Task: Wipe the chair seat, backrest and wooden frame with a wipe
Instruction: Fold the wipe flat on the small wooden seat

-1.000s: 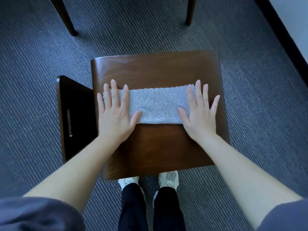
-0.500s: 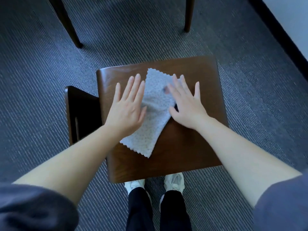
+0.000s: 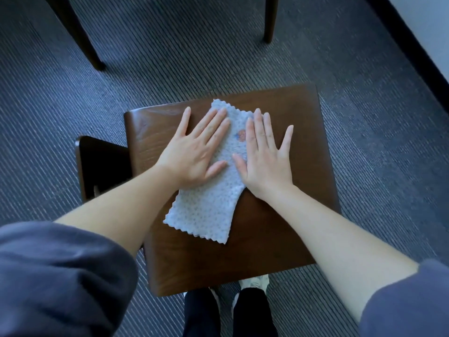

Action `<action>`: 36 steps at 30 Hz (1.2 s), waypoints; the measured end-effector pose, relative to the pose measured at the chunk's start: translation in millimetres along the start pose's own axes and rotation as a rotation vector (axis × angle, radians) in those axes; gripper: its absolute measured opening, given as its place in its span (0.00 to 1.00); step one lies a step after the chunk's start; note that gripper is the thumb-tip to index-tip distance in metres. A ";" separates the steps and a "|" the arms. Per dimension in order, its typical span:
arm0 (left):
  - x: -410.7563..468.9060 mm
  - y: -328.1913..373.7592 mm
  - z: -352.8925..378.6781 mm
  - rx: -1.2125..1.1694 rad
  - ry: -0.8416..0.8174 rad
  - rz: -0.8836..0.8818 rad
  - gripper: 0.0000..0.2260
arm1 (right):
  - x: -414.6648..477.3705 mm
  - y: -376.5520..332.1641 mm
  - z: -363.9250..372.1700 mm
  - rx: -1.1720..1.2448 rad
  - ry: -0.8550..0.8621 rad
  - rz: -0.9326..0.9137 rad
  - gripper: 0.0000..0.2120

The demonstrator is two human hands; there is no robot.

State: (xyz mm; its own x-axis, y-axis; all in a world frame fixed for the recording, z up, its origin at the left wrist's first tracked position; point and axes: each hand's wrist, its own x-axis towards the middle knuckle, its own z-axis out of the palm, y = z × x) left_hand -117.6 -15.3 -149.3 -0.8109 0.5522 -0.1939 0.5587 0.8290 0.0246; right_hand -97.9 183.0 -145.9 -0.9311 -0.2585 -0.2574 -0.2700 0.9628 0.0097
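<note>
wipe (image 3: 213, 190) long axis near-far on seat (image 3: 279, 227) | left hand (image 3: 194, 152), right hand (image 3: 264, 156) flat on far half | fingers spread, gripping nothing

dim bluish light, slight blur, wide-angle bowing

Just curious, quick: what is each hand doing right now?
Left hand: open, flat on the wipe.
Right hand: open, flat, partly on the wipe.
</note>
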 end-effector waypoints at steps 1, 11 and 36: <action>-1.8 2.9 -0.5 -0.009 0.003 -0.028 0.35 | 4.1 2.4 -2.0 -0.009 -0.008 -0.011 0.37; -50.9 52.0 -1.4 -0.189 0.098 -0.341 0.33 | -41.5 -1.4 -6.9 0.086 0.057 -0.098 0.34; -125.8 60.4 -4.5 -0.164 0.152 0.032 0.07 | -111.7 9.4 4.3 0.184 0.245 -0.568 0.05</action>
State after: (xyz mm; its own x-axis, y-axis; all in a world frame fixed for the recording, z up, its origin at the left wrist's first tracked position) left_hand 17.4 -34.3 -119.0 -0.8168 0.5755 -0.0407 0.5592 0.8071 0.1895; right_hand 4.6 221.2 -121.2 -0.6905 -0.7213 0.0546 -0.7110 0.6629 -0.2346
